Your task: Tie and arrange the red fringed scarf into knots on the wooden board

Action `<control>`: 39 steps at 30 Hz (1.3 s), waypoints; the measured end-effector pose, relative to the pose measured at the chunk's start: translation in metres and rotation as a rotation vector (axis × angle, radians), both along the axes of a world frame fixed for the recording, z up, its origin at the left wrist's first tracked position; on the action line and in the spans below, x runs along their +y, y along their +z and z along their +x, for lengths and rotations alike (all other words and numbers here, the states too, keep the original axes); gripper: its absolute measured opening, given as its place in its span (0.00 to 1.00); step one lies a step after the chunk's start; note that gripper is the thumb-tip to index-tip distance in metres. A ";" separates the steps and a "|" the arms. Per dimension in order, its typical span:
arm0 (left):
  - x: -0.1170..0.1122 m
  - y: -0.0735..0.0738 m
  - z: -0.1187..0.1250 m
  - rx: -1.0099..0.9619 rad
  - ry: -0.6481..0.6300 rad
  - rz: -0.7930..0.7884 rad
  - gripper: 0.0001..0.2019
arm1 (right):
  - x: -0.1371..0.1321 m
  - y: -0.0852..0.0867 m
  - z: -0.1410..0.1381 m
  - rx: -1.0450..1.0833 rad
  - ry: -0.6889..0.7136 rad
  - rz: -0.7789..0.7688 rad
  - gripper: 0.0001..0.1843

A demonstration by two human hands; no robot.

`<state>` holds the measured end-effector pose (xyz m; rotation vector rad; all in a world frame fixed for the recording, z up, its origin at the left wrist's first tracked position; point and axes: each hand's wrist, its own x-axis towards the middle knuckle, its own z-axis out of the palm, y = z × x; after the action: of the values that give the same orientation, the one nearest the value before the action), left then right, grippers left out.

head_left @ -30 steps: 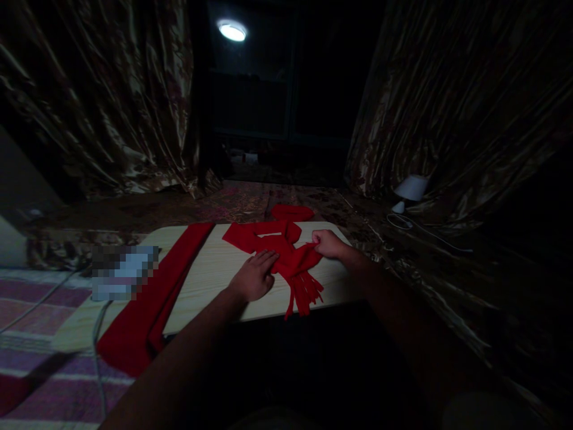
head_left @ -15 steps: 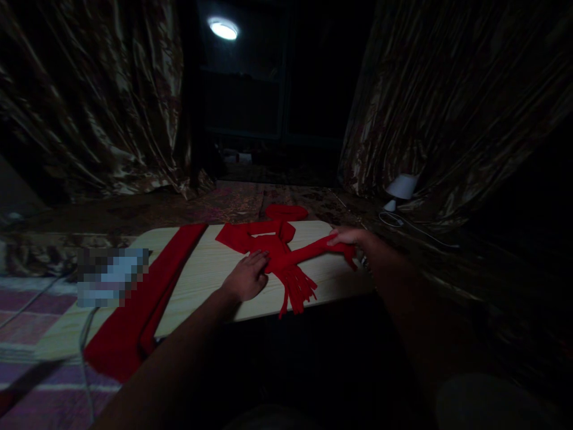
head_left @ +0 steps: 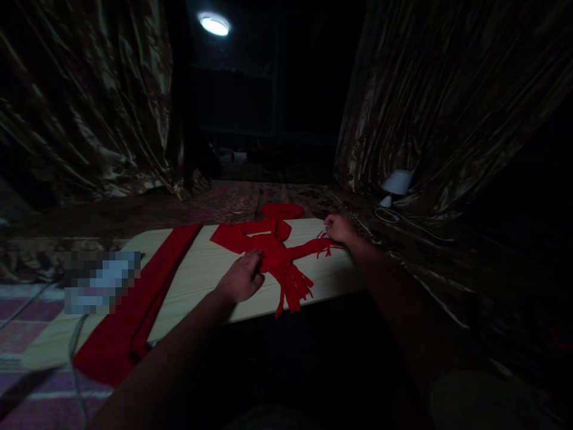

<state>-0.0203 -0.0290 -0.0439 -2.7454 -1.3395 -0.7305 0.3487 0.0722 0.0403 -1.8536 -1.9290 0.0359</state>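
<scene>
A red scarf [head_left: 268, 246] with long fringes lies looped on a pale wooden board [head_left: 197, 286]. My left hand [head_left: 244, 278] presses on its left part, palm down, fingers stretched over the cloth and not wrapped round it. The scarf's narrow end runs to the right and finishes in thin fringe strands [head_left: 329, 246] spread on the board. Over those strands is my right hand [head_left: 340, 229], its fingers curled into a pinch, with a strand seeming to reach up to the fingertips. The wider fringe hangs toward the near edge of the board.
A folded red cloth [head_left: 147, 298] lies across the board's left side, beside a blurred-out device [head_left: 102, 280] with a cable [head_left: 74, 352]. Behind the board is a red rolled piece [head_left: 283, 210]. A small white lamp [head_left: 397, 182] stands at right by the curtains [head_left: 385, 119].
My right hand has let the scarf's narrow end down onto the board and moved slightly up and left, to its fringe. The left hand stays on the scarf.
</scene>
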 end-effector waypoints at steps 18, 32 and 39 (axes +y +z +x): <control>0.003 -0.004 -0.002 0.009 0.003 0.014 0.31 | -0.011 -0.015 -0.024 0.103 0.303 -0.571 0.40; 0.002 -0.004 -0.001 0.013 0.010 0.000 0.31 | -0.023 0.009 -0.018 0.069 0.322 -0.689 0.17; 0.004 -0.007 -0.002 -0.019 0.003 -0.001 0.32 | -0.029 0.026 0.006 0.273 0.452 -1.066 0.22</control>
<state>-0.0227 -0.0247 -0.0511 -2.7436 -1.3479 -0.7582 0.3550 0.0431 0.0664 -1.7099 -2.2481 1.6307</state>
